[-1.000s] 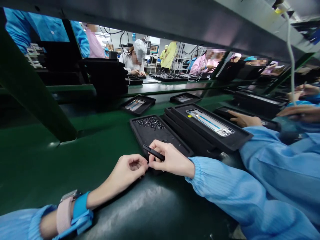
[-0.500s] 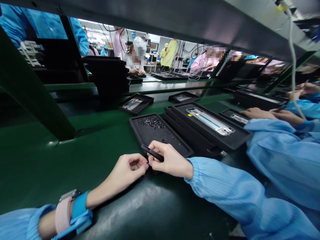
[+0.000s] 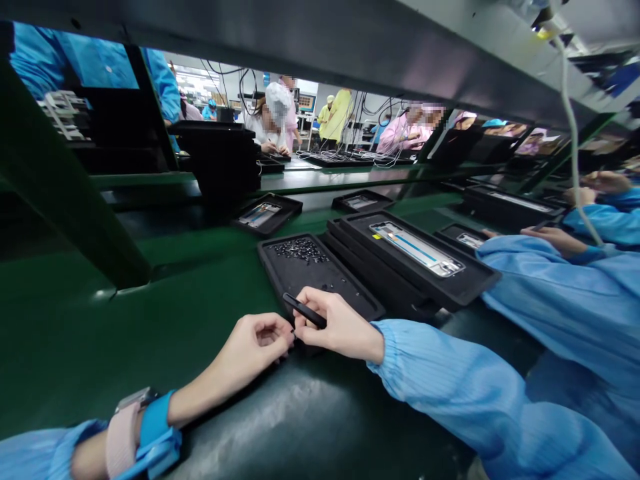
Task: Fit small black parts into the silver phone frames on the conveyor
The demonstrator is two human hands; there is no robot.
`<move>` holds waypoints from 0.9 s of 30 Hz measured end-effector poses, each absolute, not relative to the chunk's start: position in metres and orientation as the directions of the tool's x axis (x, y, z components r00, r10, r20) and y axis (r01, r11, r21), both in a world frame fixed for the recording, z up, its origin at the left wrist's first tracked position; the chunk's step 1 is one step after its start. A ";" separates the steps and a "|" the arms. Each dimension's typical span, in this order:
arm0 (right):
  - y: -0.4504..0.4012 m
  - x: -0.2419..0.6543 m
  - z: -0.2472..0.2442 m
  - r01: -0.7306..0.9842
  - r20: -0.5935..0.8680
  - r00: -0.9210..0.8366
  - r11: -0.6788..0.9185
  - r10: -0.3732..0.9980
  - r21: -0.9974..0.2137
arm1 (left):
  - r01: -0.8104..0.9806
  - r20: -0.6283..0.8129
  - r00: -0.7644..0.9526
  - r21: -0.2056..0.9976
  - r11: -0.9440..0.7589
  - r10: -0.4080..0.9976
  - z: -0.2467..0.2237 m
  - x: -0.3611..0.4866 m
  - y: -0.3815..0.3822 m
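My left hand (image 3: 260, 343) is closed in a pinch on a tiny dark part (image 3: 293, 333), too small to name. Right beside it, my right hand (image 3: 336, 325) grips a slim black pen-like tool (image 3: 303, 309), its fingers wrapped round it. The tool's working tip is hidden by the fingers. Just beyond both hands lies a shallow black tray (image 3: 345, 283) with many small dark pieces (image 3: 300, 250) heaped at its far end and several scattered nearer. To the right of that, stacked black trays bear a silver phone frame (image 3: 417, 249) with a blue strip.
Two smaller black trays (image 3: 267, 215) (image 3: 361, 201) sit farther back. A green post (image 3: 75, 180) slants down at left, and a grey beam (image 3: 280, 50) crosses overhead. A white cable (image 3: 575, 133) hangs at right, near a co-worker's blue sleeve (image 3: 540, 280). Black stacked trays (image 3: 220, 157) stand behind.
The view has shifted slightly. Both hands keep nearly the same pose, close together. The dark part at my left fingertips shows more clearly. The neighbouring co-worker's arm at right has moved.
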State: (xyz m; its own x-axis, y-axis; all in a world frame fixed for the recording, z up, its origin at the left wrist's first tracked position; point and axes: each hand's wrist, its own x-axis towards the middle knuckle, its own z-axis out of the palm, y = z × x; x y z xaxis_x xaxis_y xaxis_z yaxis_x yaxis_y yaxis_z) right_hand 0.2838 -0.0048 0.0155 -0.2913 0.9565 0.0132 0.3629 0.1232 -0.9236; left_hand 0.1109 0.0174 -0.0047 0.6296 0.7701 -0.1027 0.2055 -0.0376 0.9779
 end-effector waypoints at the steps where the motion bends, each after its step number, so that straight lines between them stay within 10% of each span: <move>1: -0.005 0.284 0.015 0.360 0.014 -0.290 0.123 0.957 -0.925 | 0.206 -0.101 0.627 0.978 -0.040 0.772 -0.005 0.111 0.017; 27: -0.005 0.284 0.020 0.286 -0.004 -0.292 0.084 0.956 -0.954 | 0.193 -0.129 0.619 0.981 0.010 0.775 -0.002 0.112 0.019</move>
